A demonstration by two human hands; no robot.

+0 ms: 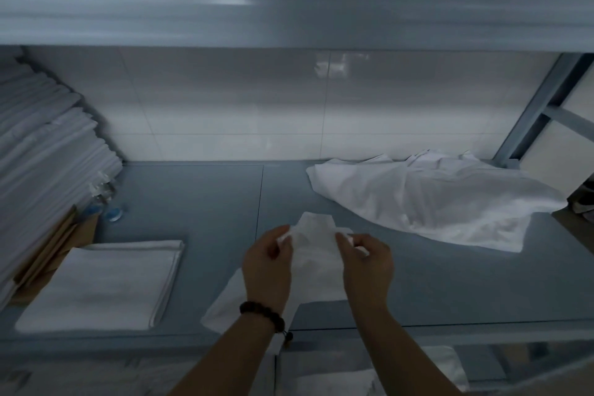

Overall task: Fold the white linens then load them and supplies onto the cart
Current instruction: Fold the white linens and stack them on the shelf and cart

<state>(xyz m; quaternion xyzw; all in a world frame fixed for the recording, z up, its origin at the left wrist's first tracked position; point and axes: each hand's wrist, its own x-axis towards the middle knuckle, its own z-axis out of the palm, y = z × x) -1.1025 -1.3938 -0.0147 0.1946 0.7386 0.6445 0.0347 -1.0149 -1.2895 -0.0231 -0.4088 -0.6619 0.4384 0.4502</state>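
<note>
Two bare hands recorded in the head view, raised side by side over the flat blue-grey surface (193, 202). Left hand (266, 264): fingers (283, 233) curled, pinching the upper left edge of a thin white crumpled cloth (313, 244). Right hand (366, 264): fingers likewise curled, pinching the upper right edge of the same cloth. Cloth held up between both hands, lower part trailing down to the near edge of the surface. Dark beaded bracelet (262, 315) on the left wrist.

Left of the hands, lying flat on the surface: a folded white rectangular linen (103, 286). Far left: a tall leaning stack of folded white linens (41, 151), with brown cardboard pieces (48, 254) at its foot. Just beside these, clear plastic bottles with blue caps (114, 214); details blurred.

Right rear of the surface: a large rumpled white sheet (434, 199), unfolded, well apart from the hands. Behind everything, a glossy white tiled wall (257, 106). Grey metal frame upright (540, 106) at far right.
</note>
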